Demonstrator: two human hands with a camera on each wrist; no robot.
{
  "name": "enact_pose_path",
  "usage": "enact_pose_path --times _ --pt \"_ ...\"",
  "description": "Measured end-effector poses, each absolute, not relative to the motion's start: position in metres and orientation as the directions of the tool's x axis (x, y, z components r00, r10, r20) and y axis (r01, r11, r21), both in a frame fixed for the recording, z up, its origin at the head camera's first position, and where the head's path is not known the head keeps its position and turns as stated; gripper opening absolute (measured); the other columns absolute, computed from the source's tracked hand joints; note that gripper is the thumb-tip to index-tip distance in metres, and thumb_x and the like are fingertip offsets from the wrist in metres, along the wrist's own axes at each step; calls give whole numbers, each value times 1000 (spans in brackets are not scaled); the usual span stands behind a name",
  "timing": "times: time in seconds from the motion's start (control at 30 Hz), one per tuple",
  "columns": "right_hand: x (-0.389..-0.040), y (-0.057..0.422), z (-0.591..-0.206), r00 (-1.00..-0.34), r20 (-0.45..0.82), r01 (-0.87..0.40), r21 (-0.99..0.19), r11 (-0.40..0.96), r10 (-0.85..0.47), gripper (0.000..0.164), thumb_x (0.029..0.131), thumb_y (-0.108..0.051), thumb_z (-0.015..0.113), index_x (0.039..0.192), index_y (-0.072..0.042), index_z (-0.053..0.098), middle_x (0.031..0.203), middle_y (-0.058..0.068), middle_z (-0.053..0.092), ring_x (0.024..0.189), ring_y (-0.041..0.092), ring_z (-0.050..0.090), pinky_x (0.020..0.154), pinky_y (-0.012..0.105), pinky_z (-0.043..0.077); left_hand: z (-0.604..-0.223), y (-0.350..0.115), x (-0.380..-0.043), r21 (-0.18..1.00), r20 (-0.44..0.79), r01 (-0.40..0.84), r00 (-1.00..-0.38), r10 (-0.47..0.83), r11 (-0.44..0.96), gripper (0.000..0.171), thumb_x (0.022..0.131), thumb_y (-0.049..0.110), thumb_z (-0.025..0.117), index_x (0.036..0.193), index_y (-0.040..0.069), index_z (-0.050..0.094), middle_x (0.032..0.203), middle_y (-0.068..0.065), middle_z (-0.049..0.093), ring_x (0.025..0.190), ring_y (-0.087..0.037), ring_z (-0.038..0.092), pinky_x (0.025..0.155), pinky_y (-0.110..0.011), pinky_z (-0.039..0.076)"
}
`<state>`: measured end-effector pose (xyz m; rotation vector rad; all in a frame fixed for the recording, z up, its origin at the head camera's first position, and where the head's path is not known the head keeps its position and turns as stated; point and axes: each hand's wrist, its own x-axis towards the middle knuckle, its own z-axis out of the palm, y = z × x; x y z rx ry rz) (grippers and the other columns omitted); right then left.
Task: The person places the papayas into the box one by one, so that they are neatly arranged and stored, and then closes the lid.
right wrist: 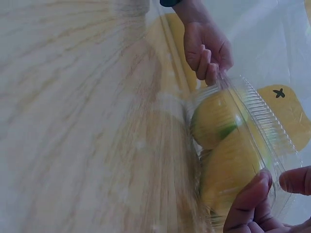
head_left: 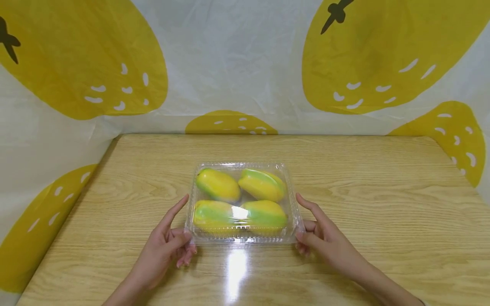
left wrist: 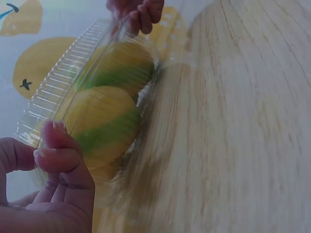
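A clear plastic clamshell box with a ribbed rim sits in the middle of the head view, its lid down. Inside lie several yellow-and-green mangoes in two rows. My left hand pinches the box's front left corner between thumb and curled fingers, the index finger stretched along the side. At the front right corner, my right hand grips the rim in the same way. From the left wrist view, the near mango shows through the box wall, with the box close over the table.
Under the box is a wood-grain table, with a bright light reflection in front of the box. A white cloth printed with large yellow fruit hangs behind the table and along its sides.
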<state>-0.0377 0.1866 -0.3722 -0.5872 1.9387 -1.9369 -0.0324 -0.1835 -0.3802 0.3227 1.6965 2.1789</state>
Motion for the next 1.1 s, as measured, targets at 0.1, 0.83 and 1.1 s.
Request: enact_pose_path --times 0.1,0.83,1.1 --pt "-37 186 -372 -878 15 -19 -1000 3 -479 72 97 1 50 154 -13 9 73 15 56 66 18 58 55 31 52 -379 -183 -33 970 -41 -136 -910 413 -203 74 97 -2 48 155 25 11 73 -9 65 53 -12 54 44 -21 43" --pt "-32 179 -371 -911 -19 21 -1000 1 -412 72 95 3 50 154 -13 12 70 12 58 62 14 57 52 29 51 -374 -180 -32 974 -110 -170 -932 346 -147 77 93 -5 51 155 24 15 74 -8 64 52 -7 49 47 -16 38" --pt "-31 178 -374 -916 -8 20 -999 -26 -400 72 94 4 50 154 -13 13 69 9 59 61 13 56 51 28 50 -375 -179 -33 974 -123 -177 -937 327 -143 77 92 -5 52 154 25 18 71 -6 63 50 -7 44 46 -17 36"
